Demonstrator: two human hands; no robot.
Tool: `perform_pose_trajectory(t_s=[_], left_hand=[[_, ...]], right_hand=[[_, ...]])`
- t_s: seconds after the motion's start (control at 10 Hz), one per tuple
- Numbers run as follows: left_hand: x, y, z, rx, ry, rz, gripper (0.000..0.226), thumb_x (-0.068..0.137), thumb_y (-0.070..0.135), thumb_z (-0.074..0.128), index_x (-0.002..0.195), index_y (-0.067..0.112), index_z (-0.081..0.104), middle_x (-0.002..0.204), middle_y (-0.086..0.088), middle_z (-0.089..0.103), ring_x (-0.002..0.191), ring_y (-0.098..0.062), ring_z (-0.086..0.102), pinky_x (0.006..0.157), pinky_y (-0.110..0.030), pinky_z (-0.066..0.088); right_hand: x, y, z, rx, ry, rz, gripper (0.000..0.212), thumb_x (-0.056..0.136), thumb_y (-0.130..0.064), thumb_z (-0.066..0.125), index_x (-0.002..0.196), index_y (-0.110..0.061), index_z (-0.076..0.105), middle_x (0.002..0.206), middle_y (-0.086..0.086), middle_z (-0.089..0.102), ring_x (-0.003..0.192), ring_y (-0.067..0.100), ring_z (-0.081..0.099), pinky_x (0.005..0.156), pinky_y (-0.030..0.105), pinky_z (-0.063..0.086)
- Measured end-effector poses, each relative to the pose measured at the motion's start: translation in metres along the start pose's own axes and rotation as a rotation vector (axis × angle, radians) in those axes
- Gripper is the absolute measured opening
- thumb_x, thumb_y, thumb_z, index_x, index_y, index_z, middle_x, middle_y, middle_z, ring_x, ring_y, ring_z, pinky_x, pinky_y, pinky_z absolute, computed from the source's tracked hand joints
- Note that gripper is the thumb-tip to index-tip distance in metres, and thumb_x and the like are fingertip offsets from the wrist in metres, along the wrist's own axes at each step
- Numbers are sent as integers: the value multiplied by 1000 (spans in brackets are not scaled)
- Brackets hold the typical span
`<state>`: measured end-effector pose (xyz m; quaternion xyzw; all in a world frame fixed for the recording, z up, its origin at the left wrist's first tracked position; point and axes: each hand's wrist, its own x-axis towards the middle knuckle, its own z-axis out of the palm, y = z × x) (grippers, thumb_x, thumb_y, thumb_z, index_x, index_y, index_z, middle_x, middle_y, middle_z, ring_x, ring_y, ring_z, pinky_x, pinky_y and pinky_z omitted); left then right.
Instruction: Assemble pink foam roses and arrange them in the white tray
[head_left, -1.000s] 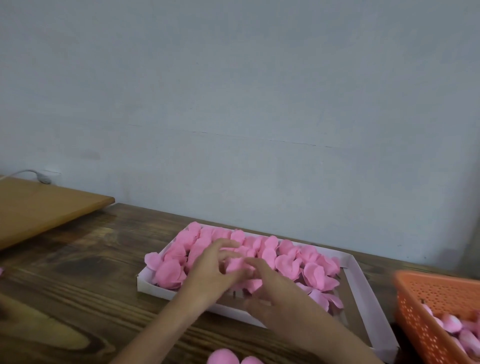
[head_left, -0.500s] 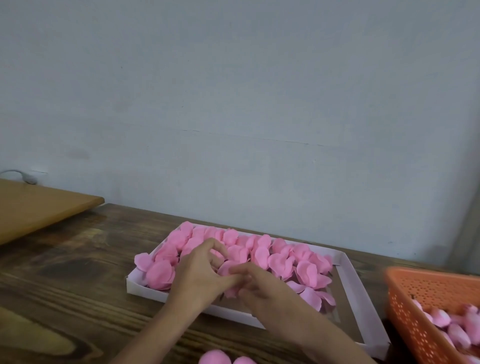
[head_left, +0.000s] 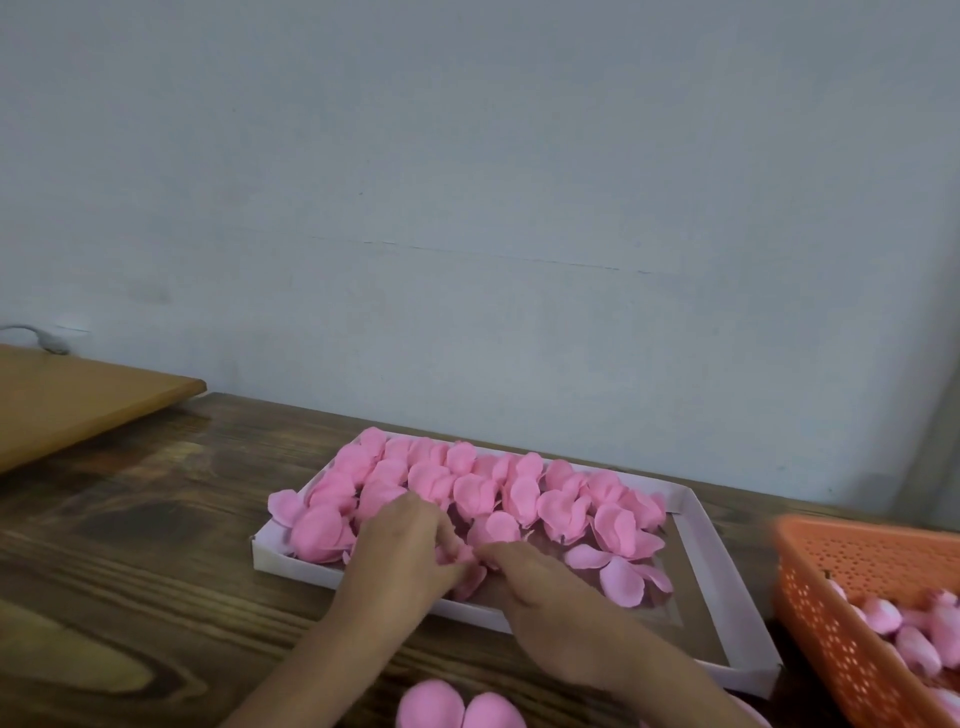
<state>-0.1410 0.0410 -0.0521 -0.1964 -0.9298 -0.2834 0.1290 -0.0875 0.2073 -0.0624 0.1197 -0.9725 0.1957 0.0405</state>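
Our left hand (head_left: 405, 551) and right hand (head_left: 550, 597) pinch a pink foam rose (head_left: 469, 581) with curled fingers (head_left: 441, 530); the white cardboard tray (head_left: 698, 540) stands bare at lower right.

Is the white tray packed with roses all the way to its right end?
No: the pink roses crowd the left and middle of the white tray, while its right end shows bare brown floor.

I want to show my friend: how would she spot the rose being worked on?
Look at the white tray on the wooden table. At its near edge the left hand and right hand meet. The rose pinched between their fingertips is the only one held; the other roses lie in rows behind.
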Motion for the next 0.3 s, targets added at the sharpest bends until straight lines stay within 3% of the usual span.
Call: perform_pose_trajectory(t_s=[0.1,0.2,0.3], left_hand=[[2,-1,-3,116,39,31,25,88,56,77,80,33,81,77,18,64,61,7,50,51,-7,33],[5,-4,0,153,13,30,28,90,58,73,90,32,83,85,12,73,61,5,48,56,-6,30],[6,0,-1,117,43,19,31,92,59,68,95,31,80,94,9,74,73,0,58,69,-9,35]], right_hand=[[-4,0,-4,-41,15,-5,43,103,-15,43,145,-27,47,143,-2,52,131,26,48,108,47,40],[-10,-10,-10,-37,-12,22,38,105,-17,44,142,-25,47,140,0,52,129,26,49,106,48,42],[-14,-18,-32,-94,-8,31,34,105,-20,42,138,-24,47,133,-2,53,122,23,52,101,45,46]])
